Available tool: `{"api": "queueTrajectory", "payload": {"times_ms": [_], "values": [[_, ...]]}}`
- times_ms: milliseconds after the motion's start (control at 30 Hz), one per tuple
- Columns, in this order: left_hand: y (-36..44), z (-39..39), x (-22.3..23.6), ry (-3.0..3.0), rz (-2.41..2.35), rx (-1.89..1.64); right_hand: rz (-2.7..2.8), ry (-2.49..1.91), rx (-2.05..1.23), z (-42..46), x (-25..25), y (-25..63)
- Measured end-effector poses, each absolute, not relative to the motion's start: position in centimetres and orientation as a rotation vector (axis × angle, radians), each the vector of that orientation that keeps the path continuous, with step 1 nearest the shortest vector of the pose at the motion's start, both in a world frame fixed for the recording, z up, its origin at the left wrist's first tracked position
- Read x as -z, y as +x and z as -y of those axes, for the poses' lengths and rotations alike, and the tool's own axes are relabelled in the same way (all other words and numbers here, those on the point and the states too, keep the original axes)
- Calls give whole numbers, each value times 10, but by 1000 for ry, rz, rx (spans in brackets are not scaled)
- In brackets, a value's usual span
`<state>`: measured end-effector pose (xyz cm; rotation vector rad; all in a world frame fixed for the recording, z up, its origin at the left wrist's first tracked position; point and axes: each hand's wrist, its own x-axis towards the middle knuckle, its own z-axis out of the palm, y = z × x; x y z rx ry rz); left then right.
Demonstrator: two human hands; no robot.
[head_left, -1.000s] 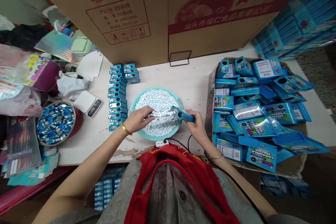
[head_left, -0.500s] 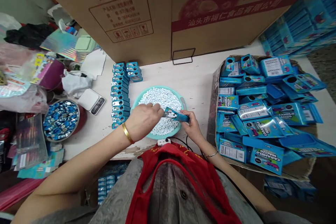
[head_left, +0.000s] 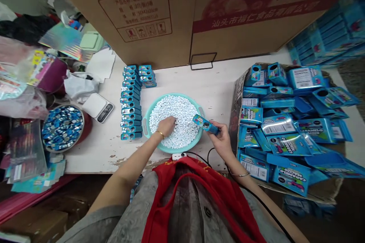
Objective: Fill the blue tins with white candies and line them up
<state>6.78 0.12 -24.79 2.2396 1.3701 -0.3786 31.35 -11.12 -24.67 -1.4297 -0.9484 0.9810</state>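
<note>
My left hand (head_left: 167, 127) dips into the small white candies (head_left: 182, 106) heaped in a turquoise basin (head_left: 150, 111). Its fingers are curled together, their tips partly hidden, and whatever they hold is unclear. Over the basin's right rim, my right hand (head_left: 221, 138) is closed around a small blue candy box (head_left: 210, 126). The box lies tilted, its open flap pointing left over the candies, and a dark round hole shows on it. Left of the basin stand blue boxes (head_left: 131, 118) in a column, several showing white candies at their round openings.
A carton (head_left: 237, 100) full of blue boxes stands at the right. A big cardboard box (head_left: 159, 55) walls off the back. At the left are a white scale (head_left: 98, 108) and a pot (head_left: 85, 129) of shiny blue pieces. A cable (head_left: 199, 155) runs along the front edge.
My left hand went from the candies to the mouth of the blue box, then back down into the candies. My right hand keeps hold of the box, now slightly farther right.
</note>
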Motion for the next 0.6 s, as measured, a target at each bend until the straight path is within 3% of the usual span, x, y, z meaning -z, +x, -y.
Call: {"api": "queueTrajectory", "payload": {"times_ms": [267,433,600], "values": [[57,7,249,2141,-1268,191,833,-1496,-945,117,251,321],[33,6,200,2187,-1145,-44,861,-1493,-930,116,250,320],[37,-2,132,2344,-1043,-9,987,-1433,-973,110,243,309]]}}
